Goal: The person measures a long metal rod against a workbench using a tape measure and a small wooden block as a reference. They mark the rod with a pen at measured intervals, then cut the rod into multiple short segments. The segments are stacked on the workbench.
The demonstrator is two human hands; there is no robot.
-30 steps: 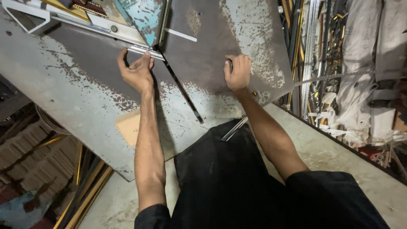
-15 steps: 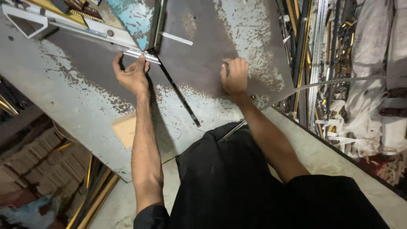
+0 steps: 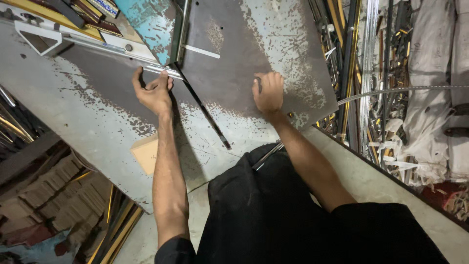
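Presently: left hand (image 3: 155, 93), grip pinching slim metal strip (image 3: 163, 71) against table (image 3: 97, 117), steadying it; right hand (image 3: 267, 92) fisted around small tool, barely visible.

Workshop, dim, light falling from above onto a worn metal worktable (image 3: 88, 122), paint flaked to patches of grey-blue and brown. Bare concrete floor (image 3: 361, 171) below and to the right. Long metal strips and profiles (image 3: 364, 63) stacked on the right beside pale sacks (image 3: 430, 98). Lower left: stacked cardboard (image 3: 44, 190) and yellow-edged bars (image 3: 115, 230). A teal panel (image 3: 154, 24) sits at the top.
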